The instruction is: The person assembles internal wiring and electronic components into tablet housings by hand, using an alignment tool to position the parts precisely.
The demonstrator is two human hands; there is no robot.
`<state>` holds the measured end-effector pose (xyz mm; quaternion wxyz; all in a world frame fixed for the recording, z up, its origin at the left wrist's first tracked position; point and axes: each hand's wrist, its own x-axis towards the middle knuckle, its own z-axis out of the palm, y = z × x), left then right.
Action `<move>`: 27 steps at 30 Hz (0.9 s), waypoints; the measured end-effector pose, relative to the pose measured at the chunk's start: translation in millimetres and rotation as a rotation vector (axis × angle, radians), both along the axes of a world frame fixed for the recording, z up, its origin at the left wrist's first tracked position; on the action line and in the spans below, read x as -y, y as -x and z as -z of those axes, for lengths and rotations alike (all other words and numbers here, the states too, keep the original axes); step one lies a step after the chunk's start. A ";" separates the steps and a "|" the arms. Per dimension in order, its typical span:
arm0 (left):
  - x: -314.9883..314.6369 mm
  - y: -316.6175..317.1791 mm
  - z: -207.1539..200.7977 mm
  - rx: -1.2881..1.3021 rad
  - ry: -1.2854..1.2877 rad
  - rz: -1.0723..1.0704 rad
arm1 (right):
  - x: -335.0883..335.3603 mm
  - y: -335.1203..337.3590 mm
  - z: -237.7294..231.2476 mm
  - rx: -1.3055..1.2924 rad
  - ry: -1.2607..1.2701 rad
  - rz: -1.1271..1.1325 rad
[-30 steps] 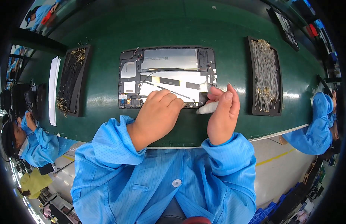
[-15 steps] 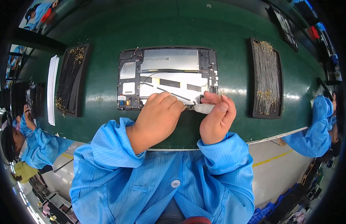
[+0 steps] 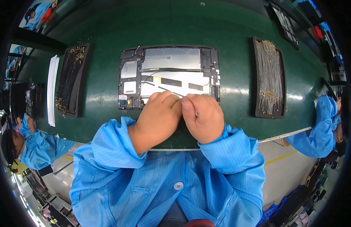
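An opened tablet (image 3: 132, 77) lies on the green bench, its silver and white battery panels, circuit boards and thin dark cables exposed. Over its near edge, my left hand (image 3: 159, 117) is closed, fingers curled and pressed together. My right hand (image 3: 204, 118) is also closed, its thumb and fingertips drawn up against the left hand's fingers. Whatever the two hands pinch between them is hidden by the knuckles. A dark cable (image 3: 166, 90) runs across the white panel toward the fingers. The tablet's near right part is covered by my right hand.
A black tray of grey cables with gold ends (image 3: 269, 77) stands at the right. At the left are a tray of black cables (image 3: 71, 83) and a white strip (image 3: 53, 90). Another device (image 3: 284, 26) lies far right. People in blue (image 3: 315, 128) sit at both sides.
My right hand has moved left and turned over, its open fingers curling shut beside my left hand. The white cover on its index finger is now out of sight. My left hand stays in place.
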<state>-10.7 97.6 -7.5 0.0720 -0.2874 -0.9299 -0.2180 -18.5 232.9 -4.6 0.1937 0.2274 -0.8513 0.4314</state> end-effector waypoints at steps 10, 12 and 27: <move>60.8 4.3 -20.0 -0.344 0.264 -0.322 | -34.2 5.9 -5.3 0.586 0.941 0.381; 86.4 -12.2 -20.3 -0.335 0.329 -0.401 | -48.5 -1.2 -4.7 0.656 0.977 0.435; 100.7 -17.8 10.7 0.574 -0.804 -0.795 | -65.4 7.6 -10.8 1.408 0.473 0.179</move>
